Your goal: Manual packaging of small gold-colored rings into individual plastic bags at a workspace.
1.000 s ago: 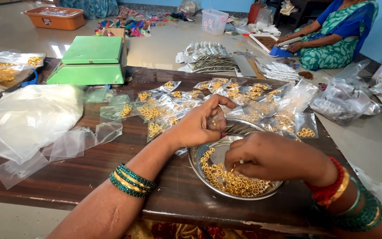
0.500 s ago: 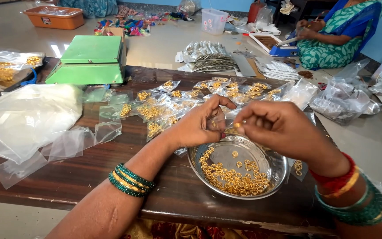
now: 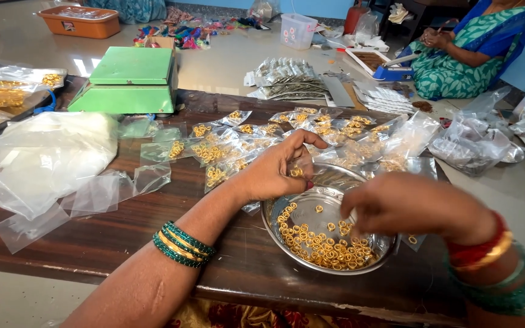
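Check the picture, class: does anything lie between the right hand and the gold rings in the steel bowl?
Nothing visible does. The right hand is directly above the gold rings in the steel bowl, which is open-topped. The left hand stays at the bowl's far rim, pinching a ring.

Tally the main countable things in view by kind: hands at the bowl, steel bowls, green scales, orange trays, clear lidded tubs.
Hands at the bowl: 2, the left hand and the right hand
Steel bowl of gold rings: 1
Green scale: 1
Orange tray: 1
Clear lidded tub: 1
Total: 6
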